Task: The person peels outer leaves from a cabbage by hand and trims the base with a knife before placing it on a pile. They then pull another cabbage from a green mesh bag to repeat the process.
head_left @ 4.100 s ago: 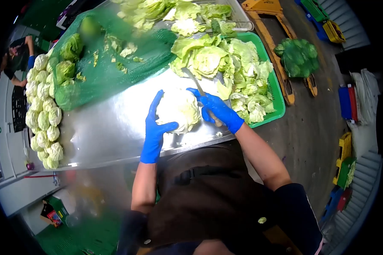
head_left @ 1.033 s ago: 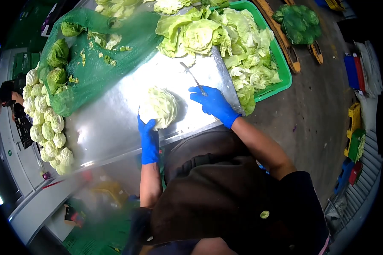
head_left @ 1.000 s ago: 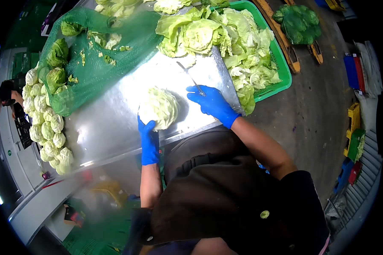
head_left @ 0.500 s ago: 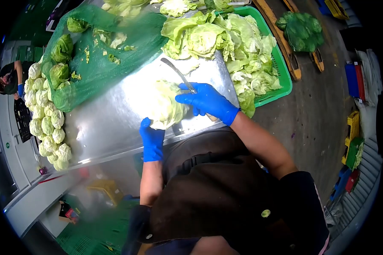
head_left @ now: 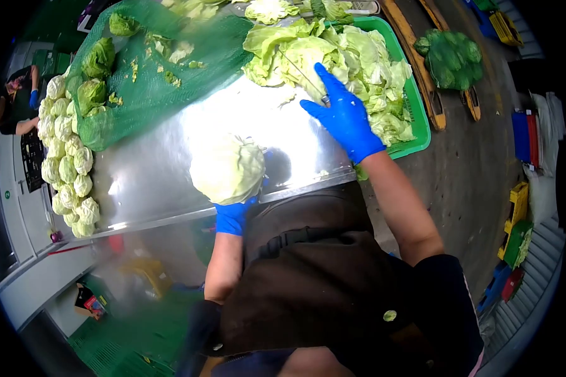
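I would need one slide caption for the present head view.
Blue-gloved left hand holds a pale cabbage at a metal table; the right hand holds a knife near loose leaves.

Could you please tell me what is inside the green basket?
Loose leaves fill the green basket; the right hand blocks part of the view, and the leaves hide the bottom.

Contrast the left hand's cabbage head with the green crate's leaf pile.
The cabbage head is compact and rounded; the leaf pile is loose and ragged. The head looks whiter; the pile, greener. The left hand holds the head; the pile fills the green crate. Both are leafy.
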### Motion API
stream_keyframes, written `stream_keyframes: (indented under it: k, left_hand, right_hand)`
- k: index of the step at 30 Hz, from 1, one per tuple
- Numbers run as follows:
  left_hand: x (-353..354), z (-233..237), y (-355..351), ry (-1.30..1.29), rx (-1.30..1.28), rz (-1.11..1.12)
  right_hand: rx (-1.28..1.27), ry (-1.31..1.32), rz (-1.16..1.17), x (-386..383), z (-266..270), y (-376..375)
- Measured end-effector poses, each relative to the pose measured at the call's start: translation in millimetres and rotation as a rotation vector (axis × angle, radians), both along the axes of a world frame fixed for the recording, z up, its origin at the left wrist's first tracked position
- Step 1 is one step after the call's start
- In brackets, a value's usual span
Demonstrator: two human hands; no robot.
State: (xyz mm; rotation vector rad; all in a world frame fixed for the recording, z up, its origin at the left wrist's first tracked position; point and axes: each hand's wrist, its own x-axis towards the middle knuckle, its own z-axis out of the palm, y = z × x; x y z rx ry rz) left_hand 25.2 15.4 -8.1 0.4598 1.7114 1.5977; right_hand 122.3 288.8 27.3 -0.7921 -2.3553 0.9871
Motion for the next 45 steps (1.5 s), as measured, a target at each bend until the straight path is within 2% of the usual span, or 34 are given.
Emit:
stream_keyframes:
  k: [1,2,3,4,5,6,7,8,9,10,11,13,14,16,18,20,22,23,24,25,27,28,29,31,34,36,37,39,41,42,45]
  left_hand:
    - [0.5,-0.2,-2.1,0.231,-0.101,-0.083]
    - [1.2,-0.4,-4.4,0.483,-0.216,-0.149]
    - [2.1,-0.5,-7.0,0.725,-0.319,-0.187]
    - [1.8,-4.0,-11.7,0.512,-0.228,-0.08]
    - [-3.6,-3.9,-15.7,0.68,-0.279,-0.103]
    - [-9.0,11.7,-16.0,0.892,-0.369,-0.124]
    - [-13.9,25.7,-18.0,0.993,-0.432,-0.1]
    - [-17.5,38.5,-22.7,1.049,-0.481,-0.074]
    - [-20.0,42.2,-30.4,0.967,-0.488,-0.004]
    - [-22.8,45.6,-37.8,0.885,-0.491,0.068]
    - [-27.8,28.5,-55.2,0.653,-0.404,0.179]
    - [-35.3,6.1,-87.3,0.413,-0.346,0.309]
    - [-38.2,-0.8,-105.9,0.407,-0.385,0.338]
    - [-46.8,11.0,-123.4,0.47,-0.584,0.254]
    - [-56.0,37.6,-145.4,0.609,-0.907,0.025]
    - [-66.6,7.2,-185.2,0.529,-0.633,0.158]
    - [-82.8,0.3,-208.0,0.5,-0.575,0.252]
    - [-90.0,-2.4,-219.9,0.487,-0.544,0.299]
    - [-97.7,7.0,-225.3,0.69,-0.789,0.228]
    - [-108.3,14.0,-232.7,0.878,-1.044,0.152]
    - [-142.3,-5.1,-253.9,0.596,-0.574,0.492]
    - [-161.5,-1.2,-257.1,0.541,-0.462,0.559]
    - [-183.0,8.3,-259.8,0.429,-0.319,0.622]
    - [-226.9,26.9,-265.0,0.213,-0.017,0.759]
    - [-302.9,38.2,-276.8,0.509,0.031,0.882]
    - [-359.0,56.1,-290.7,-0.037,0.85,0.756]
    - [-386.9,65.0,-297.6,-0.338,1.161,0.709]
    - [-444.0,71.5,-301.9,-0.297,1.09,0.941]
    - [-481.6,79.5,-307.3,-0.179,1.111,1.022]
    - [-500.7,78.1,-320.4,-0.247,1.166,1.038]
    - [-537.8,78.8,-368.3,-0.082,0.969,1.157]
  right_hand:
    - [-0.076,0.048,0.03,-7.3,11.2,-13.8]
    - [-0.428,-0.08,0.078,-13.4,27.9,-26.5]
    - [-0.777,-0.002,0.159,-19.9,31.6,-38.3]
    - [-0.899,-0.053,0.195,-23.0,31.5,-45.3]
    - [-1.009,-0.104,0.242,-27.9,27.4,-49.4]
    - [-1.098,-0.111,0.265,-31.8,3.7,-50.2]
    - [-1.187,-0.124,0.289,-35.3,-34.6,-47.4]
    - [-1.243,-0.173,0.277,-35.6,-82.9,-41.5]
    - [-1.302,-0.228,0.253,-37.3,-113.9,-30.6]
    - [-1.215,-0.329,0.292,-41.9,-102.3,-17.6]
    - [-1.127,-0.433,0.316,-42.6,-89.6,-5.7]
    - [-1.066,-0.463,0.26,-47.0,-92.7,27.1]
    - [-1.281,-0.278,0.158,-46.6,-91.8,32.6]
    - [-1.243,-0.283,0.124,-49.7,-80.5,51.8]
    - [-1.246,-0.253,0.028,-52.5,-79.5,70.3]
    - [-1.179,-0.167,-0.095,-53.6,-82.3,86.9]
    - [-1.06,-0.083,-0.196,-47.2,-118.0,117.2]
    - [-1.092,-0.106,-0.194,-24.1,-165.7,162.9]
    - [-1.178,0.007,-0.285,-9.7,-197.9,186.6]
    - [-1.076,0.063,-0.441,8.1,-246.8,225.6]
    - [-1.074,0.042,-0.68,13.3,-257.2,236.4]
    - [-0.925,0.089,-0.748,-3.7,-211.7,196.7]
    - [-0.85,0.102,-0.704,-16.7,-176.3,163.0]
    - [-0.797,0.242,-0.589,-38.9,-151.1,114.2]
    - [-0.829,0.114,-0.407,-75.0,-113.4,43.2]
    - [-0.868,0.005,-0.305,-100.0,-96.5,0.8]
    - [-0.887,-0.029,-0.281,-109.5,-96.2,-12.2]
    - [-0.924,-0.098,-0.234,-118.6,-98.9,-31.8]
    - [-0.96,-0.084,-0.301,-125.3,-102.8,-45.9]
    - [-0.978,-0.082,-0.336,-125.7,-104.3,-51.0]
    - [-1.006,-0.047,-0.39,-123.0,-104.9,-56.5]
